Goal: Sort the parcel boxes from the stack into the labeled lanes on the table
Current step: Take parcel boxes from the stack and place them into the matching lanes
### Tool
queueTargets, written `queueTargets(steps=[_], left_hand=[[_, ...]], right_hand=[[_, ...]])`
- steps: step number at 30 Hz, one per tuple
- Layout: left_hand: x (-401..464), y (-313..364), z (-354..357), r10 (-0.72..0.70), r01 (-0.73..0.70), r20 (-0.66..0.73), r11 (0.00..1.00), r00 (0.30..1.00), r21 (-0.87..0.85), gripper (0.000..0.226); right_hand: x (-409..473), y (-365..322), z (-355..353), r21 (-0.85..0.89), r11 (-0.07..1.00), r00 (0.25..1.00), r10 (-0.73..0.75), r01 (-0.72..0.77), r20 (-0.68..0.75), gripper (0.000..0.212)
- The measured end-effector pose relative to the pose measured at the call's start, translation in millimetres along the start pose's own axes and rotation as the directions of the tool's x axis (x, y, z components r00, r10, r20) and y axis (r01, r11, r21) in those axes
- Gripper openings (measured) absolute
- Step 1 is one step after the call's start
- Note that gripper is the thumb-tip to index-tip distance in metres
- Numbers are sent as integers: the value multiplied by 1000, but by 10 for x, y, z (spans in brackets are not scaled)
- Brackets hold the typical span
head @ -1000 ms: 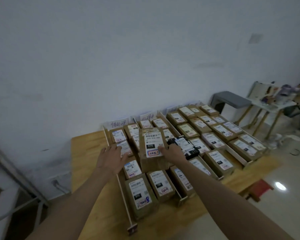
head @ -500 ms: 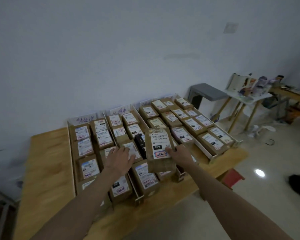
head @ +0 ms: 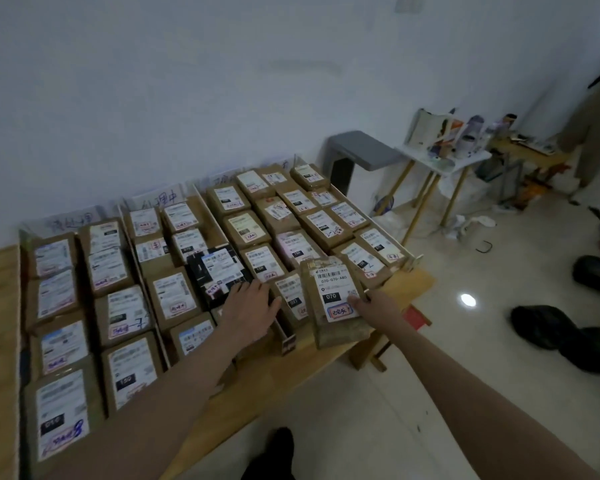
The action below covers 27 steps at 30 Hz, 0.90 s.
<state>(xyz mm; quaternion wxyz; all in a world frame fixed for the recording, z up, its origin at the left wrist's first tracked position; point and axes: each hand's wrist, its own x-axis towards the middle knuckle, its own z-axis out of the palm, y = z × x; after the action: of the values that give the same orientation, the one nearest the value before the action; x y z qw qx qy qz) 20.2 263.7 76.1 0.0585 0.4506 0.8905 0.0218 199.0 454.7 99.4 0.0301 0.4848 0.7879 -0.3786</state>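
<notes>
A brown parcel box (head: pixel 333 299) with a white label reading 070 is tilted up near the front of the right lanes. My right hand (head: pixel 378 306) grips its right edge, thumb on the label. My left hand (head: pixel 248 310) lies flat, fingers apart, on parcels in the middle lanes next to a black box (head: pixel 219 271). Several brown labelled parcels fill the lanes on the wooden table (head: pixel 413 282). White dividers (head: pixel 219 223) separate the lanes. Handwritten lane labels (head: pixel 153 202) stand at the wall end.
A grey stool (head: pixel 361 154) and a small white side table (head: pixel 444 161) with clutter stand to the right. Dark shoes (head: pixel 548 327) lie on the glossy floor. My foot (head: pixel 274 455) shows below the table's front edge.
The view has swung left and closer. My right hand has carried the 070 parcel rightward, toward the front of the right lanes. My left hand stays flat on the middle parcels.
</notes>
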Motion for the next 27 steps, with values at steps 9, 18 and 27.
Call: queueTargets(steps=[9,18,27], left_hand=[[719,443,584,-67,75,83,992,994,-98,53],[1081,572,957,-157,183,156,968,975,-172,44],[1101,692,1077,-276,289,94,936,957,-200,39]], right_hand=[[797,239,-181,5,1000,997,8,-8,75,38],[1352,227,-335,-33,996,988,-82,87,130,42],[1795,265,-411,-101,980,951,-140,173,274,48]])
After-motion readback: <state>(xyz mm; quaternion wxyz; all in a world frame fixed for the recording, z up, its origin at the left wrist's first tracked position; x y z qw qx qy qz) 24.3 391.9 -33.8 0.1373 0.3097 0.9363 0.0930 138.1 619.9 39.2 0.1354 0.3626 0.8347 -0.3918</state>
